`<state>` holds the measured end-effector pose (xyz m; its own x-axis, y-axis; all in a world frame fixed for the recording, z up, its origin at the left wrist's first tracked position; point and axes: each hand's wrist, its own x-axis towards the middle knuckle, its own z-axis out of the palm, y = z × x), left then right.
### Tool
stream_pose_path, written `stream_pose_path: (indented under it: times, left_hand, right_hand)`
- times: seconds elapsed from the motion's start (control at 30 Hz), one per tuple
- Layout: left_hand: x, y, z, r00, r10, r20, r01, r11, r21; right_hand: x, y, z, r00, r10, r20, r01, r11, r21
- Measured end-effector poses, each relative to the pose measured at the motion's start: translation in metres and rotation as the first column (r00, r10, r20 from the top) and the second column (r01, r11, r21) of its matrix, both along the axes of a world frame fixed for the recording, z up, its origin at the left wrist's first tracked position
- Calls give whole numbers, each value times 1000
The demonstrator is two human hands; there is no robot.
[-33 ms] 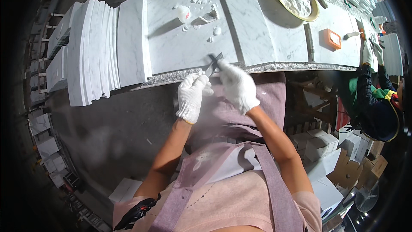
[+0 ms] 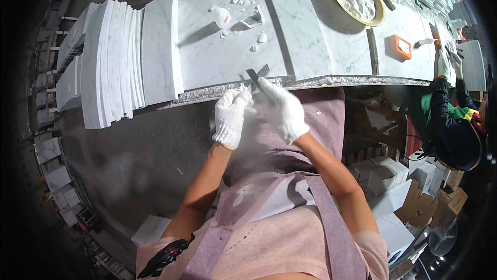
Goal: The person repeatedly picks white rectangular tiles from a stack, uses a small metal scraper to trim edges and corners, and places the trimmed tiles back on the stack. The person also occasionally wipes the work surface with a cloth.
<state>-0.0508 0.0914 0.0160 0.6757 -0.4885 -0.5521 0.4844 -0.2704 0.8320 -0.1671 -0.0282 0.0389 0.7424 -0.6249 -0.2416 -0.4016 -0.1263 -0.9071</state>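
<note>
Both hands wear white knitted gloves and meet at the near edge of the marble-covered bench. My right hand [image 2: 283, 113] grips a dark, flat, narrow strip-shaped tool [image 2: 253, 78], its end pointing up and left. Close beside it, my left hand [image 2: 230, 116] is closed, fingers bunched; what it holds is mostly hidden. Beyond the dark tool shows the tip of a grey, blade-like strip [image 2: 264, 70], which lines up with the left fingers. On the slab ahead stand a small white bottle [image 2: 221, 17], a torn white wrapper [image 2: 252, 19] and several white crumbs.
Marble slabs [image 2: 111, 62] stand in a row at left. A yellow basin of white powder [image 2: 382, 15] sits at the back right, near an orange box [image 2: 401, 47]. At far right a co-worker's gloved hands [image 2: 443, 66] reach onto the bench. White boxes [image 2: 385, 174] lie below.
My right hand has shifted slightly down and left. The dark tool has slid along the grey strip toward my left hand and shows more sharply. My left hand stays nearly in place.
</note>
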Motion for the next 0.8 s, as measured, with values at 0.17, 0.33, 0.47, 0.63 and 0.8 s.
stream_pose_path:
  times: [0.17,0.33,0.47,0.63,0.8]
  left_hand:
    - [0,0,3,1000,0,7,0,1000,-29]
    - [1,-3,6,990,-50,132,46,998,34]
    - [-3,-5,9,1000,9,22,-9,1000,1]
    - [-1,-5,10,967,-72,246,59,996,62]
    - [-4,-8,7,952,-57,302,31,996,89]
  right_hand:
    - [6,11,-32,963,-137,232,101,982,160]
    - [5,17,-30,994,9,112,-10,1000,15]
    - [4,8,-12,998,21,-56,-25,998,-65]
    - [8,-4,8,997,68,-22,-68,998,-16]
    - [9,-17,18,970,100,-221,-142,973,-183]
